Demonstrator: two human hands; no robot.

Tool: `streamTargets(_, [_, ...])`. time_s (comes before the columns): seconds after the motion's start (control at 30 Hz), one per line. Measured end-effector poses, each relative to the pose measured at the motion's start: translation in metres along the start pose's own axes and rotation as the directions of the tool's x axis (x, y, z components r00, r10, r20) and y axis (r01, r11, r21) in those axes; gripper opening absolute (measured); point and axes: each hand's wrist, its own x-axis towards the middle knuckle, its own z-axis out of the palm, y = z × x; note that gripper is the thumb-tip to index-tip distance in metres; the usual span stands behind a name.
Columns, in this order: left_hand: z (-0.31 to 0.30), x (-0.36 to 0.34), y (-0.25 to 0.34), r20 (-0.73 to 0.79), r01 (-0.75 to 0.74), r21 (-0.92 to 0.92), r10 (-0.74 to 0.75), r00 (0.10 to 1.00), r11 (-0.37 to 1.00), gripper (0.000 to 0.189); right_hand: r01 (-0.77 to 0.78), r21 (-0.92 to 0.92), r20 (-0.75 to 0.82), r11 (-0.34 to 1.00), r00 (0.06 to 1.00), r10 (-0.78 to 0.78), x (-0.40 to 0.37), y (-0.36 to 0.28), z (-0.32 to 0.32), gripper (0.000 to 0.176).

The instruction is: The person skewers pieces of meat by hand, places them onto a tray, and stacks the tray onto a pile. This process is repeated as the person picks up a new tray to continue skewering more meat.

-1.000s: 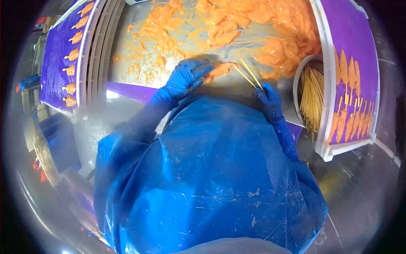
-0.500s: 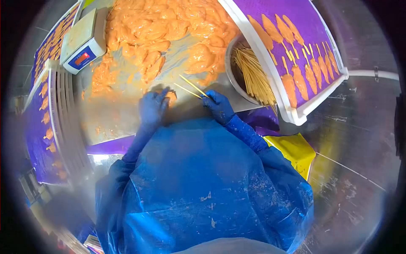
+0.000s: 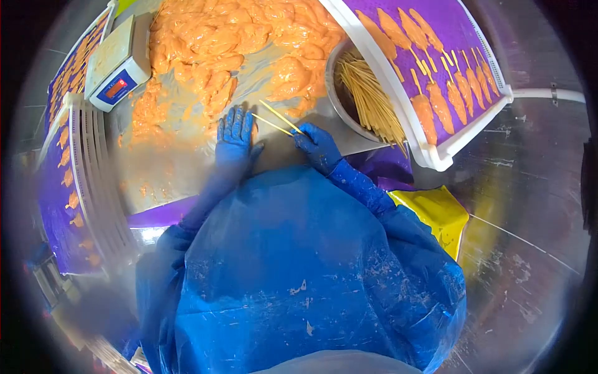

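Note:
My left hand (image 3: 234, 138), in a blue glove, lies flat on the metal table, palm down with fingers stretched. A bit of orange meat shows at the edge of its fingers; the rest is hidden under the hand. To its right, my right hand (image 3: 316, 147), also gloved, pinches two wooden skewers (image 3: 279, 116) that point up and left toward the left hand. Beyond both hands spreads a large heap of orange marinated meat (image 3: 218, 34). A metal bowl (image 3: 335, 93) full of skewers (image 3: 370, 96) stands right of my right hand.
At the right, a white-rimmed tray (image 3: 436, 161) with a purple liner holds several skewered pieces. A scale (image 3: 115, 68) stands at the upper left, beside stacked white trays (image 3: 84, 181) with more skewered meat. Yellow plastic (image 3: 436, 215) hangs at the table's near right.
My left hand has flattened, its fingers now straight over the meat piece. My right hand still pinches the two skewers. The whole view has shifted slightly.

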Motion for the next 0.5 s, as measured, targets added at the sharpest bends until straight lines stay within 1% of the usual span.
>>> streamTargets(0.07, [0.0,0.008,-0.006,-0.005,0.024,-0.047,-0.024,1.0,0.999,0.083,0.027,-0.002,-0.016,1.0,1.0,-0.027,0.001,0.001,0.001,0.017])
streamTargets(0.1, [0.006,0.002,-0.011,-0.056,0.056,-0.117,-0.063,0.996,0.992,0.083,0.021,-0.021,0.01,1.0,1.0,-0.02,0.002,0.009,0.001,0.018])
streamTargets(0.13, [0.008,-0.002,-0.017,-0.057,0.048,-0.118,-0.055,0.997,0.992,0.083,0.011,-0.037,0.032,0.999,0.999,-0.01,0.002,0.009,0.001,0.018])
streamTargets(0.17, [0.011,-0.008,-0.022,-0.083,0.075,-0.07,-0.08,0.993,0.995,0.082,0.004,-0.033,0.023,0.999,1.0,-0.003,0.002,0.012,-0.001,0.018])
streamTargets(0.2, [0.009,-0.017,-0.021,-0.102,0.113,-0.025,-0.115,0.988,0.993,0.08,0.035,-0.085,0.033,0.996,0.999,-0.033,-0.001,0.009,-0.003,0.018])
streamTargets(0.23, [0.006,-0.022,-0.018,-0.051,0.118,0.056,-0.115,0.992,0.991,0.08,0.078,-0.14,0.058,0.987,0.996,-0.071,-0.001,0.005,-0.004,0.018])
streamTargets(0.27, [0.004,-0.025,-0.021,-0.054,0.129,0.056,-0.126,0.991,0.99,0.08,0.083,-0.141,0.068,0.986,0.995,-0.074,0.002,0.001,-0.007,0.018])
streamTargets(0.33, [-0.001,-0.035,-0.025,-0.129,0.179,0.001,-0.177,0.976,0.984,0.078,0.018,-0.186,0.091,0.982,0.996,-0.001,0.0,-0.004,-0.008,0.021])
streamTargets(0.37, [-0.005,-0.04,-0.026,-0.23,0.241,-0.077,-0.252,0.94,0.967,0.073,0.018,-0.183,0.097,0.983,0.995,0.0,0.001,0.0,-0.008,0.021])
streamTargets(0.4, [-0.004,-0.043,-0.032,-0.225,0.25,-0.075,-0.26,0.939,0.965,0.073,0.09,-0.245,0.019,0.965,0.996,-0.088,0.002,0.005,-0.005,0.022])
streamTargets(0.43, [-0.003,-0.049,-0.042,-0.192,0.229,-0.064,-0.237,0.952,0.971,0.071,0.157,-0.311,-0.041,0.937,0.983,-0.178,0.001,0.009,-0.003,0.022])
streamTargets(0.47, [-0.002,-0.055,-0.052,-0.159,0.219,-0.048,-0.224,0.962,0.975,0.068,0.166,-0.393,-0.031,0.904,0.981,-0.194,0.0,0.013,-0.005,0.023])
streamTargets(0.5, [-0.004,-0.058,-0.059,-0.221,0.207,-0.081,-0.22,0.95,0.975,0.065,0.184,-0.459,-0.01,0.869,0.977,-0.213,0.001,0.01,-0.006,0.024])
